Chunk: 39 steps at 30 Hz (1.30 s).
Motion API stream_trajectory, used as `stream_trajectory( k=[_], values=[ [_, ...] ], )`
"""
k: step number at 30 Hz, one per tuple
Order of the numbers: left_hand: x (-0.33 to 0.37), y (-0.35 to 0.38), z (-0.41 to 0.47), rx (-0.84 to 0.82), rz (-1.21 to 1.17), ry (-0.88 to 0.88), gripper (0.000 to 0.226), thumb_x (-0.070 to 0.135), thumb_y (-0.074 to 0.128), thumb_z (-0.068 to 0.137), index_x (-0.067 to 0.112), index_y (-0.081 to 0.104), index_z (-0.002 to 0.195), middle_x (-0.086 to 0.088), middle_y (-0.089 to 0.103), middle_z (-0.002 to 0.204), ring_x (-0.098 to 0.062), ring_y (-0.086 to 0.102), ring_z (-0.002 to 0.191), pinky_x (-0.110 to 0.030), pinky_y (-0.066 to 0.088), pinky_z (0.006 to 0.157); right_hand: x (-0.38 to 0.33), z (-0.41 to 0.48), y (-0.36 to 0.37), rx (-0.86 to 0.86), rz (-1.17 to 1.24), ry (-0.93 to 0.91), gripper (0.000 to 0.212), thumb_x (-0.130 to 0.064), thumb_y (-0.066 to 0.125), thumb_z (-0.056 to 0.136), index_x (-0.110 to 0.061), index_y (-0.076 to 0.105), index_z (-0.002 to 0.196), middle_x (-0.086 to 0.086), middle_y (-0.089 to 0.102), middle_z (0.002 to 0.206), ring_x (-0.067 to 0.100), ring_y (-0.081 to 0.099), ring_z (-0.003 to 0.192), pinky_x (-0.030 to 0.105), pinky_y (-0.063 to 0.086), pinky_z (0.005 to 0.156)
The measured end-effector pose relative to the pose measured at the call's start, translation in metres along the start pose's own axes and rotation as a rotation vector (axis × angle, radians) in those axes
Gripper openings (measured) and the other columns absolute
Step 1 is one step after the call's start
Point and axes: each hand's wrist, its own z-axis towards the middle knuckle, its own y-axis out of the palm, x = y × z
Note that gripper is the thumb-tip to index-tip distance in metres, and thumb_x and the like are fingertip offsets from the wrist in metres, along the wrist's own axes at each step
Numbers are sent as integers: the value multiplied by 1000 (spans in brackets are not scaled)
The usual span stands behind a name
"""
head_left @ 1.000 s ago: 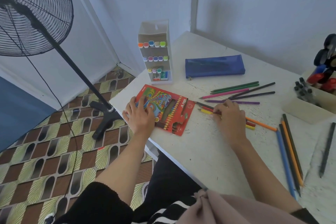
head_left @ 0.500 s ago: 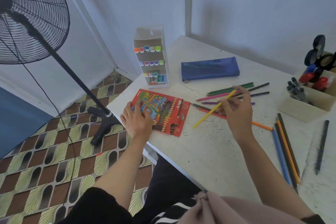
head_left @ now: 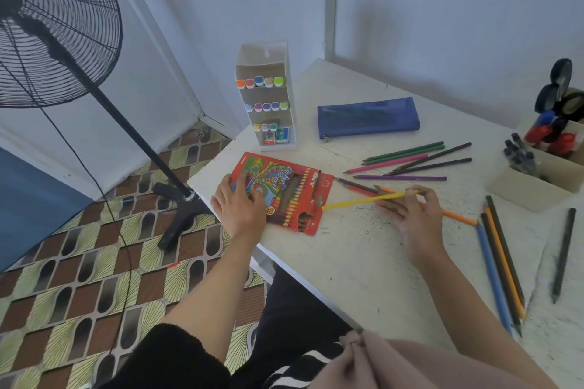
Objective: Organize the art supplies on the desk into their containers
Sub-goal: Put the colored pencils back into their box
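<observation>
- The yellow pencil (head_left: 357, 201) has come down from its raised slant of half a second ago and is now lying almost level just above the desk (head_left: 363, 262), its point reaching the open end of the pencil box (head_left: 294, 189).
- The right hand (head_left: 417, 221) is pinching the pencil's back end between thumb and fingertips, and is hiding the middle of an orange pencil (head_left: 459, 217) and the ends of a red one and a dark one beside it.
- The left hand (head_left: 241, 210) is pressing down on the near corner of the box with fingers spread and fairly straight, covering that corner.
- Six loose pencils are lying fanned behind the right hand: two green, one pink, two dark, one purple.
- Four more are lying side by side at the right (blue, black, orange, brown), with one dark pencil (head_left: 562, 249) apart from them.
- The marker stand (head_left: 267, 55) is showing three rows of caps: five, five, three.
- One blue pencil case (head_left: 368, 117) is lying zipped behind the loose pencils.
- The beige tray (head_left: 531, 194) is being cut off by the right edge; its black pens are too bunched to count.
</observation>
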Motion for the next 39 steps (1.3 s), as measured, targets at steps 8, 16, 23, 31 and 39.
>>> stream_trajectory(
  k=[8,16,23,31,39],
  values=[
    [0,0,-1,-4,-7,-5,43,29,46,93,27,45,136,-4,34,145,-23,27,135,-41,14,115,18,-9,8,-194,-583,-126,16,1,61,86,-15,63,85,3,66,82,7,61,69,16,48,66],
    [1,-1,-2,7,-19,-14,42,28,46,93,27,46,135,-3,35,145,-22,27,135,-39,12,114,38,-15,45,-427,-1012,-379,19,-3,74,75,-12,75,92,-6,55,77,11,49,70,22,37,68],
    [0,-1,-1,8,-13,-14,42,29,45,94,26,46,135,-4,35,145,-23,27,135,-39,13,114,50,-31,82,-426,-1175,-403,24,-3,59,88,-13,72,105,6,68,101,25,56,98,41,44,89],
    [1,-1,-1,5,-11,-15,42,28,45,93,26,46,135,-4,34,146,-23,27,135,-39,13,114,45,-29,81,-447,-1277,-589,22,-9,65,84,-24,75,97,-5,66,93,17,50,87,35,43,77],
    [-1,0,-1,0,-3,-6,44,28,46,92,27,45,136,-5,34,145,-24,27,134,-40,13,113,56,-26,70,-453,-1376,-769,20,-23,86,64,-23,74,81,-8,67,84,20,59,76,33,41,62]
  ],
)
